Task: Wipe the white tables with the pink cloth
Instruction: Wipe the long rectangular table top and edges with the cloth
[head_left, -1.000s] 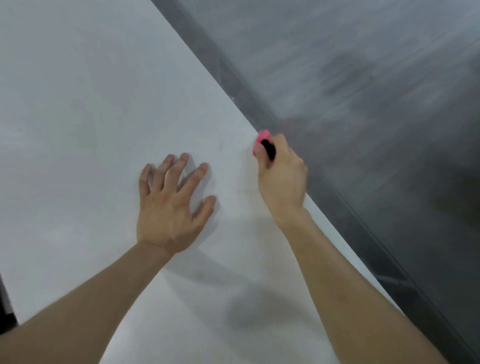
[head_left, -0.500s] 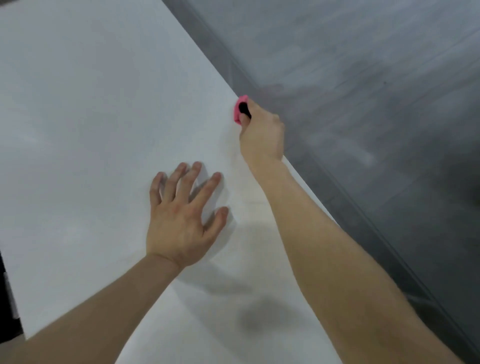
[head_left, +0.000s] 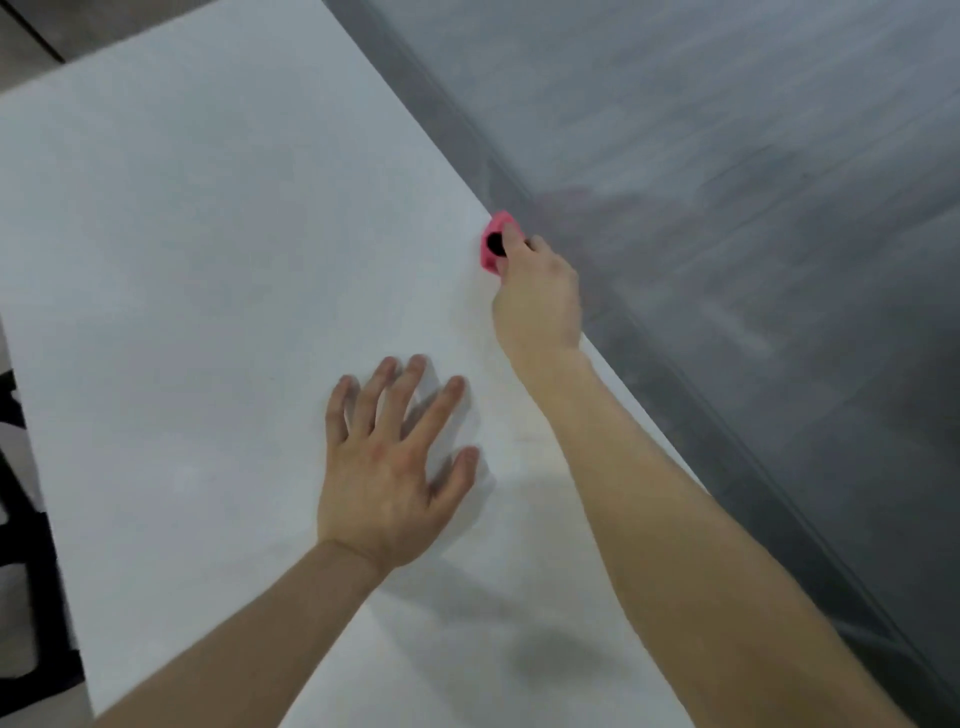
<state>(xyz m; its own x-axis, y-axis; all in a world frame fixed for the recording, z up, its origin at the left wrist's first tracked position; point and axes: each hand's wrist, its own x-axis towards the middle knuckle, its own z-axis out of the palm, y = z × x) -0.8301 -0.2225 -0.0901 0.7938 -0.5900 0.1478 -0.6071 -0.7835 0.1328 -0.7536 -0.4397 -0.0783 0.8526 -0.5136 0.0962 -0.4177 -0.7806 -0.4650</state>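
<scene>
Head camera looks down on our two bare arms over a large, flat white table top (head_left: 182, 260). Our right hand (head_left: 537, 296) is clenched round a bunched pink cloth (head_left: 489, 260) and presses it onto the table at the right-hand edge, at about 1 o'clock from our left hand (head_left: 387, 467). A small black patch (head_left: 496, 243) shows in the cloth by the fingers; we cannot tell what it is. The left hand lies flat on the surface, fingers spread and relaxed, gripping nothing.

A second ago the right hand was almost level with the left. Now it is well beyond it and the arm is stretched out, so the cloth has slid away from us along the edge toward 12 o'clock. The left hand has kept its bracing spot. We judge that this stroke has covered the near strip of the right edge. The far end of that edge and the broad area toward 10 o'clock seem still to do.

Past the edge, from 1 to 4 o'clock, is blurred grey floor (head_left: 727, 208). A dark frame-like object (head_left: 21, 519) shows at 9 o'clock beyond the left edge. Nothing on the table top lies in the cloth's way. Our own left hand is the only thing a stroke toward the middle would meet.
</scene>
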